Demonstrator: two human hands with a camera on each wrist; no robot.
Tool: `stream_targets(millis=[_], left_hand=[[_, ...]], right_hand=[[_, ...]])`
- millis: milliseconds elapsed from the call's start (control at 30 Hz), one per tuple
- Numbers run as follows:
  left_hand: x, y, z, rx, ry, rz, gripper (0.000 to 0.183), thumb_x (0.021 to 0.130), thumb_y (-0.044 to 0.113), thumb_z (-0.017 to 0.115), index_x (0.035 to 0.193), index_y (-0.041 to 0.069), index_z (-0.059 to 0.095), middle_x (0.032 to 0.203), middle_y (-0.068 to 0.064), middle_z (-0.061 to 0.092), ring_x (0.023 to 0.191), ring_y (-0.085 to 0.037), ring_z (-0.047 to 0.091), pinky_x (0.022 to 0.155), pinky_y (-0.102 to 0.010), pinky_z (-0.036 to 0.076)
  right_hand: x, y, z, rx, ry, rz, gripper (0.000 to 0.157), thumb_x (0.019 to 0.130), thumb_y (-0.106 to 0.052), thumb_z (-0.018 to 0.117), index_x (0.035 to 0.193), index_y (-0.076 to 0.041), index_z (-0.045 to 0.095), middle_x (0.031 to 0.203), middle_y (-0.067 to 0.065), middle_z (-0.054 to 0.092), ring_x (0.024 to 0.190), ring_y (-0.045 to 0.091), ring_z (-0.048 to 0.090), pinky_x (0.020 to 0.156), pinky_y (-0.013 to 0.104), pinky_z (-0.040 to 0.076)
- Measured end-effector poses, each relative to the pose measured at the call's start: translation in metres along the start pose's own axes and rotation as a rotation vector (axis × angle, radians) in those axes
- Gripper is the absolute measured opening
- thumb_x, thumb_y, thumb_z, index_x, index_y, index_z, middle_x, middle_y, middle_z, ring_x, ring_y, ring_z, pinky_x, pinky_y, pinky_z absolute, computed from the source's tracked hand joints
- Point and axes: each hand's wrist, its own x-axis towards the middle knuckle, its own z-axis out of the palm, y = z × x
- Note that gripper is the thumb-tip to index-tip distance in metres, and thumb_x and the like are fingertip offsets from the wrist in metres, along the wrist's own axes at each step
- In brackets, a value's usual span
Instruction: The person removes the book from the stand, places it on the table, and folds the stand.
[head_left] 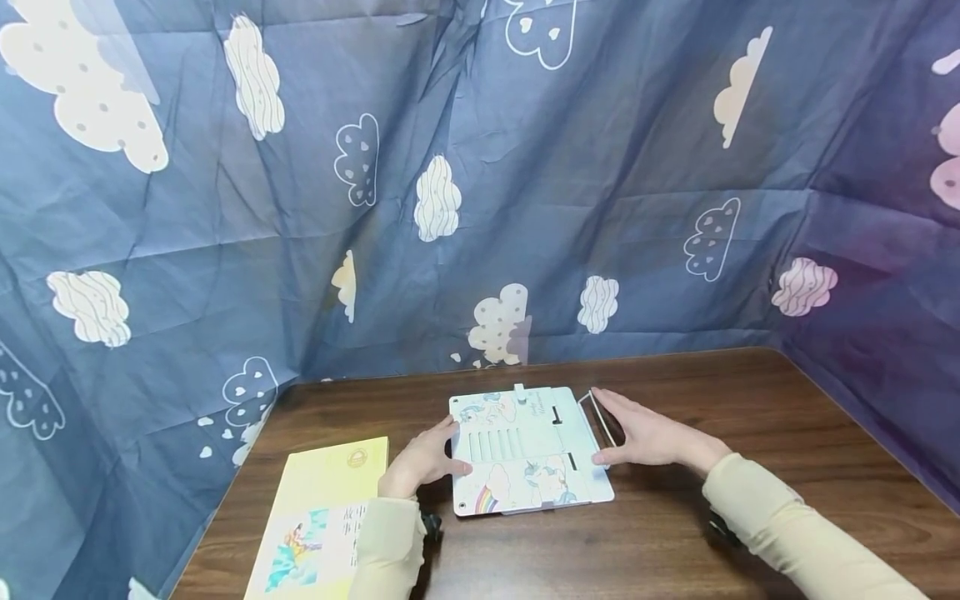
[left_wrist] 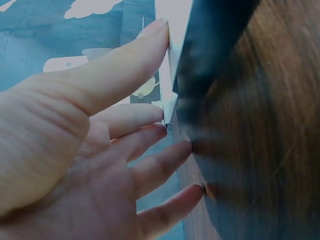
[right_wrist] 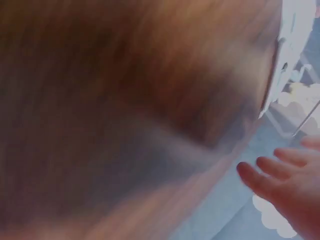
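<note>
A pale book stand (head_left: pixel 495 446) printed with unicorns, clouds and a rainbow lies folded on the wooden table. My left hand (head_left: pixel 427 458) grips its left edge: in the left wrist view the thumb (left_wrist: pixel 150 45) presses one face, and the forefinger meets the edge. The other fingers reach down to the table. At the stand's right side, my right hand (head_left: pixel 648 431) spans a thin white wire support (head_left: pixel 602 419) that sticks out there. Its thumb is by the stand's right edge. In the right wrist view the fingers (right_wrist: pixel 280 172) are spread, apart from the stand.
A yellow book (head_left: pixel 337 475) with a picture on its cover lies at the table's left, partly under the left sleeve (head_left: pixel 390 533). The brown table (head_left: pixel 585 558) meets a blue cloud-patterned curtain (head_left: pixel 420 292) at the back and sides.
</note>
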Motion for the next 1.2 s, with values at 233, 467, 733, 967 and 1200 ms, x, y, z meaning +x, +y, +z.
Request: stream_targets(millis=[233,467,733,967,1200], left_hand=[[-0.002,-0.002,-0.001,0.025,-0.001,-0.021,0.075,0.082,0.027,0.08,0.144,0.002,0.046,0.155,-0.015,0.033,0.137,-0.042,0.033,0.11,-0.057,0.024],[-0.001,-0.004,-0.001,-0.016,-0.03,0.004,0.076,0.083,0.025,0.08,0.145,0.001,0.044,0.156,-0.017,0.03,0.138,-0.043,0.031,0.11,-0.058,0.023],[-0.003,-0.005,-0.002,-0.026,-0.091,-0.001,0.08,0.085,0.025,0.078,0.149,0.003,0.037,0.159,-0.015,0.023,0.141,-0.039,0.028,0.11,-0.054,0.026],[-0.004,0.0,-0.005,0.014,-0.099,-0.028,0.078,0.085,0.028,0.077,0.15,0.005,0.039,0.159,-0.013,0.024,0.14,-0.039,0.029,0.109,-0.054,0.027],[-0.004,-0.001,-0.004,0.003,-0.086,-0.036,0.079,0.084,0.027,0.079,0.149,0.007,0.04,0.159,-0.011,0.025,0.14,-0.038,0.03,0.109,-0.054,0.029]], right_hand=[[0.01,0.018,-0.01,-0.03,-0.121,0.02,0.133,0.059,-0.055,0.088,0.152,0.007,0.015,0.156,0.03,0.015,0.141,0.051,0.013,0.11,0.061,0.018],[0.013,0.028,-0.013,-0.025,-0.183,0.036,0.135,0.055,-0.053,0.09,0.152,0.006,0.016,0.156,0.027,0.018,0.141,0.051,0.013,0.109,0.062,0.02],[0.023,0.019,-0.014,-0.121,-0.255,0.097,0.139,0.051,-0.059,0.089,0.155,-0.002,0.016,0.155,0.028,0.021,0.142,0.047,0.016,0.102,0.07,0.023],[0.025,0.009,-0.016,-0.16,-0.278,0.092,0.139,0.05,-0.058,0.09,0.153,0.001,0.019,0.154,0.03,0.022,0.141,0.049,0.019,0.102,0.07,0.023],[0.025,-0.001,-0.014,-0.191,-0.284,0.115,0.139,0.049,-0.057,0.091,0.153,0.002,0.02,0.155,0.025,0.025,0.143,0.043,0.019,0.104,0.066,0.024]])
